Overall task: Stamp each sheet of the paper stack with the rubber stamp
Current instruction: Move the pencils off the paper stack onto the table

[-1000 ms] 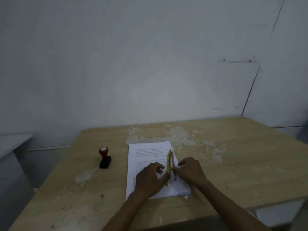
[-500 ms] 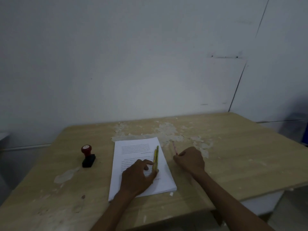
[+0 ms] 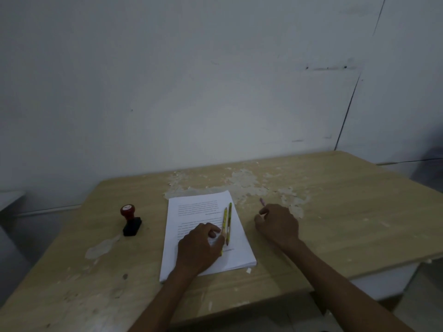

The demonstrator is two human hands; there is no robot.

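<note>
On bench [image 3: 335, 212]: 1 paper stack [image 3: 203, 212], 2 yellow pencils [image 3: 227, 220] atop; left hand [image 3: 200, 248] curled, pinching 1. Right hand [image 3: 278, 224] beside stack, gripping 1 pink pencil [image 3: 262, 201]. 1 rubber stamp [image 3: 130, 220] upright, left of stack, untouched.

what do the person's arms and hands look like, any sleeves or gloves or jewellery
Both forearms are bare up to the frame's lower edge: no sleeves show. The left hand and right hand wear no gloves, and no watch, ring or bracelet is visible, though the picture is dim.
</note>
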